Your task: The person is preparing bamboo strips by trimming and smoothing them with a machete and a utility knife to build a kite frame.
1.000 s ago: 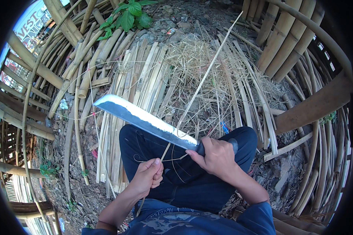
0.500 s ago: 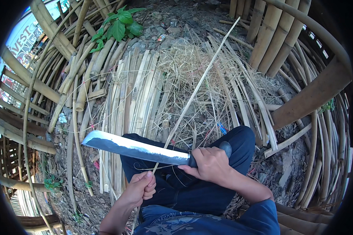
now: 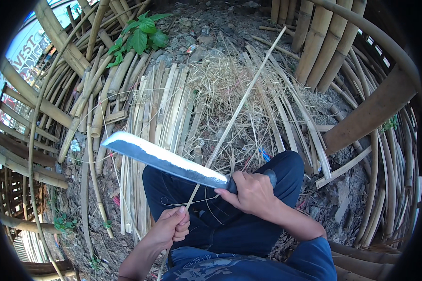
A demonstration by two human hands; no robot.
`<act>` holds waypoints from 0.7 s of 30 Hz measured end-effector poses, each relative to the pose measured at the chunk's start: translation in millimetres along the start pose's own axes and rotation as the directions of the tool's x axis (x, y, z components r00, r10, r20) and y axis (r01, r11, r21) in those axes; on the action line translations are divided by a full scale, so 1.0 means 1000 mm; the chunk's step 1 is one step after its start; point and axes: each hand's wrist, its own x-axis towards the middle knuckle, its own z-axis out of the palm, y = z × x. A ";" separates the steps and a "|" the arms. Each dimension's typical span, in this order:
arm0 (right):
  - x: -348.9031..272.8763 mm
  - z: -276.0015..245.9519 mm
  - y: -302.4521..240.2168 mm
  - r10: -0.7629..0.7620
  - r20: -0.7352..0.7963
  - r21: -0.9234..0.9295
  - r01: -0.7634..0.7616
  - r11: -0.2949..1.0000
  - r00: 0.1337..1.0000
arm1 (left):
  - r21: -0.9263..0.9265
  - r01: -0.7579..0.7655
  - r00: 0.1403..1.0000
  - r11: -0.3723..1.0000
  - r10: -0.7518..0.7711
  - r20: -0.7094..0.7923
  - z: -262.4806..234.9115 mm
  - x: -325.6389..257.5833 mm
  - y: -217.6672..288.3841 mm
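My right hand (image 3: 251,194) is closed round the dark handle of a machete (image 3: 169,165), whose broad blade points left, its tip angled away from me. Under the blade passes a long, thin bamboo strip (image 3: 243,100), slanting from far right down to my lap. My left hand (image 3: 173,225) pinches this strip near its lower end, thumb on top. A fine curled shaving (image 3: 192,203) hangs between the left hand and the machete handle. The stretch of strip beneath the blade is hidden, so I cannot tell whether the edge touches it.
Beyond my crossed legs (image 3: 286,173) lies a heap of pale shavings (image 3: 225,84). Split bamboo slats (image 3: 169,107) lie left of it, more slats (image 3: 309,126) right. Bamboo poles (image 3: 101,105) crowd the left; a thick bamboo post (image 3: 370,112) leans at right. A leafy plant (image 3: 140,37) grows far left.
The machete's tip has swung away from me and slightly right, the handle staying nearly in place. The strip's far end has come slightly nearer. My left hand has shifted slightly right, keeping its pinch.
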 end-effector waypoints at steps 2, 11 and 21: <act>0.003 -0.003 0.001 -0.113 -0.010 -0.014 0.113 0.994 0.994 | 0.001 0.015 1.000 1.000 -0.015 0.008 -0.001 0.000 -0.002; 0.000 0.000 0.001 -0.149 -0.009 -0.023 0.148 0.989 0.989 | -0.018 0.057 0.998 0.998 -0.057 -0.010 -0.004 -0.007 -0.001; 0.014 -0.011 0.030 -0.036 -0.043 -0.054 0.034 0.998 0.998 | -0.047 0.099 0.995 0.994 -0.099 -0.010 -0.018 -0.030 -0.012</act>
